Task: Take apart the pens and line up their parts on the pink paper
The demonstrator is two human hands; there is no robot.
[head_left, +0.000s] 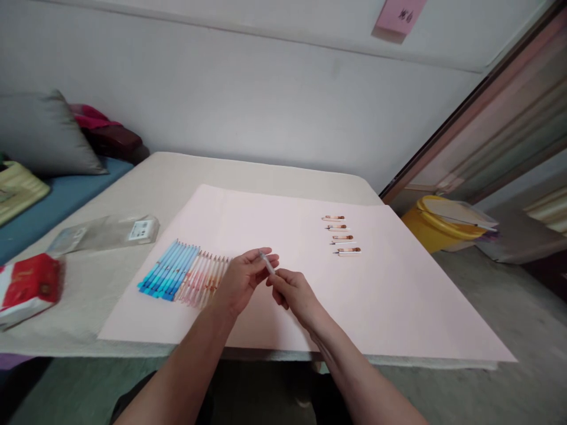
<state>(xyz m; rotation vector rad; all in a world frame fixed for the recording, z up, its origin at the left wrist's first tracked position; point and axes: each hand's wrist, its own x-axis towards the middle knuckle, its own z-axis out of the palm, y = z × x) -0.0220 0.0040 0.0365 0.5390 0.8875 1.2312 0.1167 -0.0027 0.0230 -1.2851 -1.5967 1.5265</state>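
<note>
Over the middle of the pink sheet, my left hand [245, 273] and my right hand [291, 289] meet on a slim, pale pen [267, 263]. The left fingers pinch its upper part, while the right fingers close round its lower end. Just left of my left hand lies a row of pale pink pens [198, 280], partly hidden by that hand. Blue pens [168, 270] lie side by side beyond them. To the right, several short patterned pen barrels with brown ends [349, 250] are spaced in a column, each beside a thin white refill-like stick [351, 254].
The pink sheet [398, 307] covers much of a cloth-topped table [266, 168] against a white wall. At left are a clear plastic package [106, 233] and a red-and-white packet [33, 286]. A yellow bucket [423, 227] stands beyond the table's right side.
</note>
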